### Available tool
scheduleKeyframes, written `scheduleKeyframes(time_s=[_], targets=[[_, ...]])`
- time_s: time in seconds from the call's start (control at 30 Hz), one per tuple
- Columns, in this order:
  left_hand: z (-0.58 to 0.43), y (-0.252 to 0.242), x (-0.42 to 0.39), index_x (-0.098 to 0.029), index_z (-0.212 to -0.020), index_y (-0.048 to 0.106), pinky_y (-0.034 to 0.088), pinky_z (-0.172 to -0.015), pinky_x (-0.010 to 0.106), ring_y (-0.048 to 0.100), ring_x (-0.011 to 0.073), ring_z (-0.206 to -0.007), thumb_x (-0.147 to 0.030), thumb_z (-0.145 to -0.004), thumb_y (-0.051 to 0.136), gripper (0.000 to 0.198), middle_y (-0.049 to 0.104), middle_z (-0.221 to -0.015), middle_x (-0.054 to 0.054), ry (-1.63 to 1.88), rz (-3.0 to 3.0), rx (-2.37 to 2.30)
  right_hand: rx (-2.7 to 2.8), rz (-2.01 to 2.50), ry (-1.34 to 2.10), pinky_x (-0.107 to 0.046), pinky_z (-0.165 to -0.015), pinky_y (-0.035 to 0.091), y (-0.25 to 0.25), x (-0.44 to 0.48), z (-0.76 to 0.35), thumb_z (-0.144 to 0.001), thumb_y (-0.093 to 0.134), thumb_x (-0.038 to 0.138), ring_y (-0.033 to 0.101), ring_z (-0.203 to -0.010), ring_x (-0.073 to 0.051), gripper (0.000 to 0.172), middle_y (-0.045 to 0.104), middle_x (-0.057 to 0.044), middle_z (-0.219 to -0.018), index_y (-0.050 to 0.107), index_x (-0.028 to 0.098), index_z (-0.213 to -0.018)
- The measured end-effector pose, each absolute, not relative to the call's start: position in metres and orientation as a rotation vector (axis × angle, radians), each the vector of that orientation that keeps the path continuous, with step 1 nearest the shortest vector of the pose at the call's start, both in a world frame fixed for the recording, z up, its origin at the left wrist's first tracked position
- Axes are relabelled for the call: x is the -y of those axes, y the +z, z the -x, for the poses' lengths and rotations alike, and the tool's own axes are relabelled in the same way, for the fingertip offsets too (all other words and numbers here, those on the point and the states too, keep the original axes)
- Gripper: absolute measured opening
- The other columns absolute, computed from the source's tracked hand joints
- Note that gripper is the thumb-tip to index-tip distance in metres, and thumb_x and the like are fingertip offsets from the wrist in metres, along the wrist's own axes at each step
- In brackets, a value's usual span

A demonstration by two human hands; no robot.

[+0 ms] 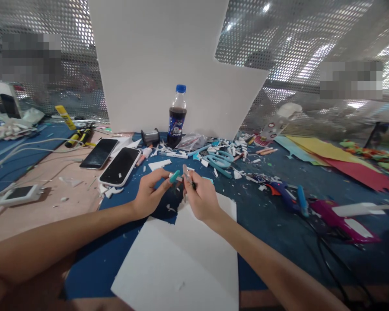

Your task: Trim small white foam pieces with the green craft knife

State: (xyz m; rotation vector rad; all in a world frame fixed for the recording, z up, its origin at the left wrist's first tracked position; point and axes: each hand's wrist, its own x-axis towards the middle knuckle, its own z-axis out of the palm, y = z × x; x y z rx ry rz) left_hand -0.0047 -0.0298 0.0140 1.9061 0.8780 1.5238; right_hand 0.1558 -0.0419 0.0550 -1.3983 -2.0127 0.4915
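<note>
My left hand point(151, 193) is closed in a pinch on a small white piece point(179, 178), with a teal, elongated shape at the thumb tip. My right hand point(202, 196) is closed around a slim blade point(188, 176) with a dark part near the thumb; its handle is mostly hidden in the fingers. The two hands almost meet, the blade close to the white piece. Under the right hand and forearm lies a white foam sheet point(181, 263) with a notched, ragged far edge.
A cola bottle point(176, 119) stands behind the hands, near blue-handled scissors point(218, 160) among white scraps. Two phones point(120, 166) lie at left. At right are a magenta glue gun point(345, 220), a blue one point(287, 196) and coloured sheets point(356, 168). A white board point(168, 56) rises behind.
</note>
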Motion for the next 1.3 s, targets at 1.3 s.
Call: scheduleKeyframes(time_s=[1.3], targets=[[0.009,0.018,0.027,-0.016,-0.082,0.053,0.035,-0.062,0.029,0.048,0.0157,-0.066,-0.03,-0.093,0.038,0.023,0.06,-0.069,0.004,1.392,-2.861,-0.679,2.429,1.004,0.806,-0.023,-0.05,0.021,0.075,0.032,-0.171,-0.094,0.034,0.04,0.029,-0.049,-0.008,0.04,0.032,0.005,-0.053,0.032,0.018,-0.06]])
